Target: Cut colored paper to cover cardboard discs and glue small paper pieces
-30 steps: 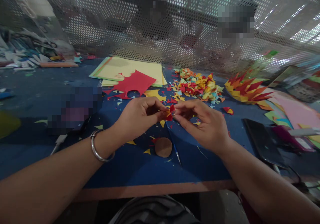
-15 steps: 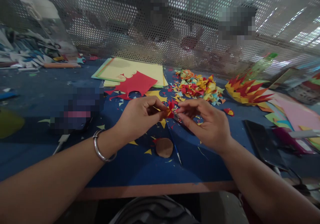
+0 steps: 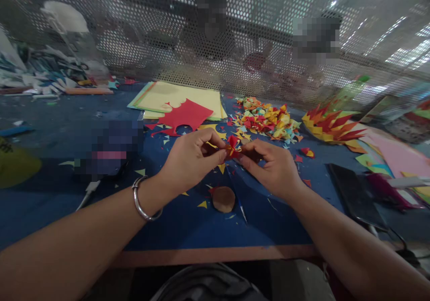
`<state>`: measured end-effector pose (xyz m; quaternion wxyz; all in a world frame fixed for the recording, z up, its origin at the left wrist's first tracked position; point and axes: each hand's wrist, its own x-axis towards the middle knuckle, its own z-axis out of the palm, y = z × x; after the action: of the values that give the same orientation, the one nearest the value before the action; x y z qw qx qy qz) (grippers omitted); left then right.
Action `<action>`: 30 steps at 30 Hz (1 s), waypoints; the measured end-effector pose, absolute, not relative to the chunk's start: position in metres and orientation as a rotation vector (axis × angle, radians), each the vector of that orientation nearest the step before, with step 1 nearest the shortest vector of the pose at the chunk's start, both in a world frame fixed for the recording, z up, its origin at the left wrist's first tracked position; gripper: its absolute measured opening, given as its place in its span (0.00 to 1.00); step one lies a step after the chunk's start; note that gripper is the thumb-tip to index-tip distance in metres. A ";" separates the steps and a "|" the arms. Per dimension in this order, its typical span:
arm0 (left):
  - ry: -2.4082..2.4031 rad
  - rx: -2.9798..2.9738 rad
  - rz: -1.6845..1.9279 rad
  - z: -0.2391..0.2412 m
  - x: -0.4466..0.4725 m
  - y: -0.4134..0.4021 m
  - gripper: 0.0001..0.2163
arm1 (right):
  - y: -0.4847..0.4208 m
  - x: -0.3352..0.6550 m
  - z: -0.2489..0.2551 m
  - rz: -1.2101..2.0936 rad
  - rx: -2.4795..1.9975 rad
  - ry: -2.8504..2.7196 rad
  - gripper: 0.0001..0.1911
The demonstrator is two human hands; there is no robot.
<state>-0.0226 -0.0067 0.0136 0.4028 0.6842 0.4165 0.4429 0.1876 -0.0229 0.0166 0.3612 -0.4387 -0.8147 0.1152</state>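
My left hand [image 3: 191, 157] and my right hand [image 3: 272, 166] meet over the blue table [image 3: 188, 225], both pinching a small folded red and yellow paper piece [image 3: 232, 146] between their fingertips. A metal bangle [image 3: 143, 202] sits on my left wrist. Below the hands lie a brown round disc [image 3: 223, 199] and a thin pen [image 3: 240, 207]. Small paper triangles are scattered around them.
A cut red sheet [image 3: 183, 115] lies on yellow sheets [image 3: 181, 97] behind my hands. A heap of folded coloured pieces [image 3: 267, 119] and a spiky red-yellow paper fan [image 3: 331, 126] sit to the right. A dark phone [image 3: 354, 193] lies right. Perforated metal screen [image 3: 168, 45] at the back.
My right hand has closed in on the paper piece and the fingers of both hands now pinch it more tightly. The view has shifted slightly.
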 end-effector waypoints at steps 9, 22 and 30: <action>1.174 1.878 1.054 0.005 -0.030 0.003 0.04 | -0.028 0.186 0.018 0.410 -1.228 -2.182 0.07; 1.257 2.270 1.093 0.028 0.042 0.091 0.02 | -0.029 0.186 0.019 0.332 -1.053 -2.439 0.09; 1.406 2.468 1.025 0.048 0.031 0.129 0.13 | -0.027 0.193 0.017 0.299 -1.063 -2.460 0.09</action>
<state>0.0314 0.1291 0.0480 0.0610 0.8157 0.4648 0.3389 0.1931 -0.0274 0.0165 0.2204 -0.3845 -0.8898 0.1083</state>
